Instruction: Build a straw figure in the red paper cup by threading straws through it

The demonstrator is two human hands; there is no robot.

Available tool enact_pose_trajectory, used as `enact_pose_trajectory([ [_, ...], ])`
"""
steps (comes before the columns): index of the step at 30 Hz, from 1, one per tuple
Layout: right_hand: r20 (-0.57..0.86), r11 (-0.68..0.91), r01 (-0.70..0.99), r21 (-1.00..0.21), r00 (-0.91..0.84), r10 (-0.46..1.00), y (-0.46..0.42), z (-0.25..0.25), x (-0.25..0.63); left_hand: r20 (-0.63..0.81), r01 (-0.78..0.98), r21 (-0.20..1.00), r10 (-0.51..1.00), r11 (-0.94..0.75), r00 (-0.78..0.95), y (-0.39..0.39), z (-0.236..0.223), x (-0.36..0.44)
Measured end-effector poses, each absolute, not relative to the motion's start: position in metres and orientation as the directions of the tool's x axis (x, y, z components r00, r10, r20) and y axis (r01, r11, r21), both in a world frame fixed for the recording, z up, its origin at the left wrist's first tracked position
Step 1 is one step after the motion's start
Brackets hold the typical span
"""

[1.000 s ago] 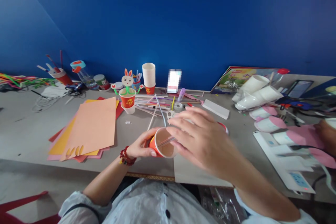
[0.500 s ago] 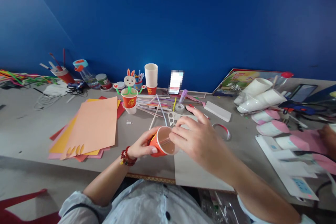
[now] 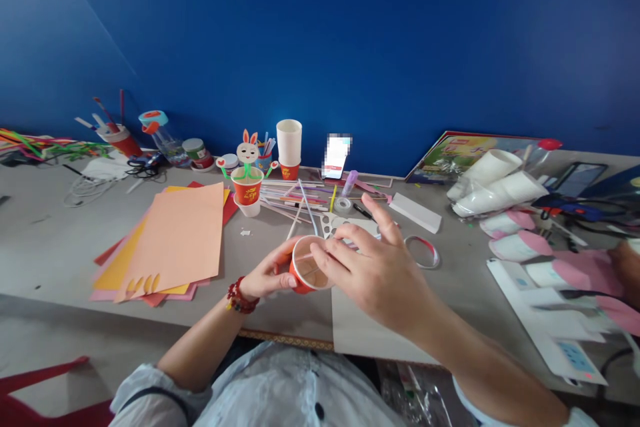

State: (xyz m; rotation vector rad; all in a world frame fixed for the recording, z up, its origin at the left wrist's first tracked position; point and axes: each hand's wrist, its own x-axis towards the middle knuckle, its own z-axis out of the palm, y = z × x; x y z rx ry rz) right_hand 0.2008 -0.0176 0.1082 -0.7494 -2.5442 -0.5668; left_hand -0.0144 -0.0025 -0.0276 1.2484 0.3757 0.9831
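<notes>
My left hand [image 3: 270, 275] is wrapped round a red paper cup [image 3: 301, 279], holding it tilted with its white-rimmed mouth towards me above the front of the table. At the cup's mouth, my right hand [image 3: 367, 267] has thumb and fingers pinched together on a thin pale stick [image 3: 304, 257], its index finger raised. The stick runs into the cup; its held end is hidden by the fingers. Farther back stands a similar cup [image 3: 247, 192] on an upturned one, with a paper rabbit face [image 3: 247, 153] and green arms rising from it.
Coloured paper sheets [image 3: 187, 233] lie at left. Loose sticks and pipe cleaners [image 3: 295, 197], a tape roll [image 3: 421, 252] and a white box [image 3: 415, 212] lie beyond my hands. Stacked cups [image 3: 289, 143] and a phone [image 3: 336, 157] stand by the wall. A power strip [image 3: 545, 320] is at right, near another person's hand [image 3: 625, 270].
My right hand has moved in closer over the cup, its fingers now pinched at the mouth. The stick's visible part has shifted towards the upper left. My left hand still holds the cup.
</notes>
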Motion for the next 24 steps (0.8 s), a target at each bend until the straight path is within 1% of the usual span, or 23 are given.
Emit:
enact_pose_trajectory([
  [4,0.507,0.762,0.586,0.275,-0.762,0.402,-0.0184,0.1069,0.1950,0.254,-0.435,0.900,0.796,0.013,0.550,-0.0025,-0.0306,-0.0152],
  [10,0.491,0.811,0.550,0.199,-0.772,0.403,-0.0134,0.1079,0.1907,0.292,-0.413,0.909,0.784,-0.050,0.548,-0.0021,-0.0334,-0.0167],
  [16,0.451,0.808,0.528,0.262,-0.807,0.382,-0.0099,0.1092,0.1906,0.324,-0.397,0.912,0.775,-0.103,0.543,-0.0011,-0.0322,-0.0161],
  [24,0.422,0.795,0.536,0.282,-0.814,0.399,-0.0107,0.1074,0.1940,0.280,-0.406,0.913,0.776,-0.034,0.565,-0.0022,-0.0268,-0.0169],
])
